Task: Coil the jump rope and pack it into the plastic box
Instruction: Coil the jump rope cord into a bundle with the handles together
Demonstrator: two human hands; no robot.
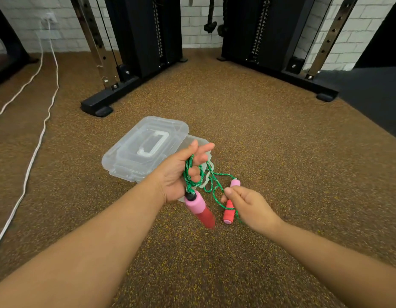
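Note:
A green jump rope [211, 182] with pink-and-red foam handles is up off the floor between my hands. My left hand [181, 172] holds several loops of the cord across its palm, with fingers half curled round them. One handle [200, 208] hangs just below that palm. My right hand [245, 204] pinches the cord close to the second handle [229, 211], which dangles beside it. Behind my left hand a clear plastic box [134, 152] with a white carry handle on its lid lies on the floor; my left hand hides much of its base.
Brown speckled rubber flooring [270, 141] spreads all around. Black cable-machine frames [117, 94] stand at the back left and back right. White cords [35, 150] trail along the floor at the left. A white brick wall closes the back.

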